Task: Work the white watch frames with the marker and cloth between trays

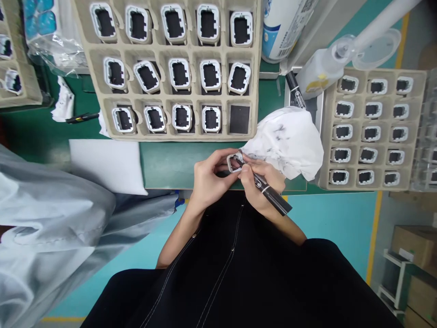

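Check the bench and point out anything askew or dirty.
Two things. The white cloth by the near right corner of the large tray is bunched and carries dark smudges. In that tray's middle row, the second frame from the left sits turned, unlike its straighter neighbours.

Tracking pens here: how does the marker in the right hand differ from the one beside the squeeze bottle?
The held marker is in the right hand; the other marker sits beside the squeeze bottle. The held marker points at the white frame; the other marker's near end is by the white cloth. Both have dark barrels with pale print.
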`<state>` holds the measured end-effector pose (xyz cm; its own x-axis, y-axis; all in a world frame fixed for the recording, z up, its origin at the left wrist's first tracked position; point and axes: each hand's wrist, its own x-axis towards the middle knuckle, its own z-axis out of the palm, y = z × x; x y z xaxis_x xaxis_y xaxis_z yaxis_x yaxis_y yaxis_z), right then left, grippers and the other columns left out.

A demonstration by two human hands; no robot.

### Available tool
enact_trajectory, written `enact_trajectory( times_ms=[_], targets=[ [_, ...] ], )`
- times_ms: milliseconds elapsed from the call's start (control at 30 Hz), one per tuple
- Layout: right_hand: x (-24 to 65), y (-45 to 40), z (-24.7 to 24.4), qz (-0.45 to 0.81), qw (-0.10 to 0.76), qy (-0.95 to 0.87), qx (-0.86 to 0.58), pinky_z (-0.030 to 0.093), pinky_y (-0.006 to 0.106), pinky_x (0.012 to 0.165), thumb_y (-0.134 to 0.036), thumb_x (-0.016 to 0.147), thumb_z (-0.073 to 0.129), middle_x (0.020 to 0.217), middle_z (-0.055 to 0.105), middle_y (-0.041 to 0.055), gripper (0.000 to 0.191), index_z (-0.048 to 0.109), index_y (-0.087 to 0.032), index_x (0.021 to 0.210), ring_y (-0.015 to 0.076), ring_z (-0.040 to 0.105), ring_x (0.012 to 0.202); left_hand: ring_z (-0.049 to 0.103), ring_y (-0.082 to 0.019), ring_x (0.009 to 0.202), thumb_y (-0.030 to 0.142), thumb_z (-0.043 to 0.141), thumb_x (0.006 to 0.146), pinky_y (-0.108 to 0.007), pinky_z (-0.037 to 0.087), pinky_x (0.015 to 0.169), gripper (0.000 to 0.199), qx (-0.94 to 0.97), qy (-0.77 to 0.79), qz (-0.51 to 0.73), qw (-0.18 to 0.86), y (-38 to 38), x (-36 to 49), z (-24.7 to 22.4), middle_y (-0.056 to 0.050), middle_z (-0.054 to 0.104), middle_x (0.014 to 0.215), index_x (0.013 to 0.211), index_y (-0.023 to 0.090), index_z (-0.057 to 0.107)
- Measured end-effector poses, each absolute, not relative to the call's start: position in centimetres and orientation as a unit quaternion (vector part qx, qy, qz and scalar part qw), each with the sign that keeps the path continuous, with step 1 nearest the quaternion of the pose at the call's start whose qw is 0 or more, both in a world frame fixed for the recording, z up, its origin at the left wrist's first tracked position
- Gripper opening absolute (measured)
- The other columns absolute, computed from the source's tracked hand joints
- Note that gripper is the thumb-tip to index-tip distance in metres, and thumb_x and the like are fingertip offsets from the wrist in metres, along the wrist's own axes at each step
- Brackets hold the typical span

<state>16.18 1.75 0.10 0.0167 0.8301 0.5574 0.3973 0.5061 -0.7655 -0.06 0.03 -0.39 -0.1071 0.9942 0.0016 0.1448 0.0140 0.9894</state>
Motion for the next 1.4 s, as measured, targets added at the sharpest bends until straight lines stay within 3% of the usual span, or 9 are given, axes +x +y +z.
enact_trajectory(
  times_ms=[100,233,500,933,1100,1400],
  targets=[
    [16.02,1.84,0.41,0.216,0.556,-0.662,-0.454,0.085,0.041,0.09,-0.019,0.112,0.08,0.092,0.092,-0.003,0.012,0.077,-0.029,0.108,0.0266,0.098,0.097,0.095,-0.024,0.106,0.041,0.103,0.097,-0.034,0.082,0.098,0.045,0.499,0.56,0.485,0.45,0.09,-0.09,-0.18,-0.007,0.095,0.121,0.136,0.024,0.088],
    [15.92,2.06,0.64,0.204,0.552,-0.667,-0.456,0.083,0.038,0.081,-0.02,0.114,0.079,0.093,0.092,-0.0024,0.012,0.076,-0.029,0.106,0.0235,0.095,0.086,0.095,-0.022,0.105,0.034,0.098,0.1,-0.031,0.081,0.1,0.038,0.507,0.55,0.497,0.44,0.03,0.0,-0.3,-0.006,0.095,0.123,0.136,0.024,0.089],
    [16.02,2.07,0.51,0.191,0.545,-0.668,-0.469,0.079,0.034,0.075,-0.025,0.114,0.08,0.094,0.091,-0.0014,0.01,0.076,-0.029,0.106,0.022,0.093,0.083,0.094,-0.02,0.105,0.03,0.095,0.103,-0.03,0.08,0.101,0.036,0.525,0.554,0.497,0.413,-0.22,0.05,-0.86,-0.005,0.095,0.126,0.138,0.026,0.089],
    [16.11,1.95,0.43,0.209,0.546,-0.664,-0.467,0.079,0.037,0.078,-0.022,0.112,0.081,0.093,0.091,-0.0017,0.011,0.077,-0.03,0.105,0.0231,0.093,0.085,0.094,-0.02,0.104,0.033,0.095,0.104,-0.03,0.08,0.101,0.036,0.532,0.553,0.496,0.407,-0.19,-0.04,-0.85,-0.005,0.095,0.126,0.138,0.026,0.089],
    [16.1,1.95,0.27,0.222,0.547,-0.659,-0.466,0.08,0.038,0.079,-0.024,0.114,0.08,0.096,0.092,-0.0011,0.012,0.075,-0.03,0.105,0.0241,0.095,0.09,0.094,-0.022,0.105,0.042,0.097,0.103,-0.032,0.081,0.101,0.039,0.523,0.559,0.488,0.419,-0.11,0.01,-0.64,-0.006,0.094,0.125,0.137,0.026,0.089],
    [15.98,1.87,-0.1,0.202,0.589,-0.649,-0.436,0.087,0.047,0.083,-0.025,0.117,0.074,0.077,0.085,-0.0045,0.009,0.073,-0.03,0.109,0.0316,0.099,0.098,0.095,-0.026,0.105,0.05,0.106,0.096,-0.037,0.082,0.102,0.054,0.497,0.547,0.491,0.461,-0.01,-0.25,-0.22,-0.007,0.094,0.117,0.14,0.024,0.086]
  ],
)
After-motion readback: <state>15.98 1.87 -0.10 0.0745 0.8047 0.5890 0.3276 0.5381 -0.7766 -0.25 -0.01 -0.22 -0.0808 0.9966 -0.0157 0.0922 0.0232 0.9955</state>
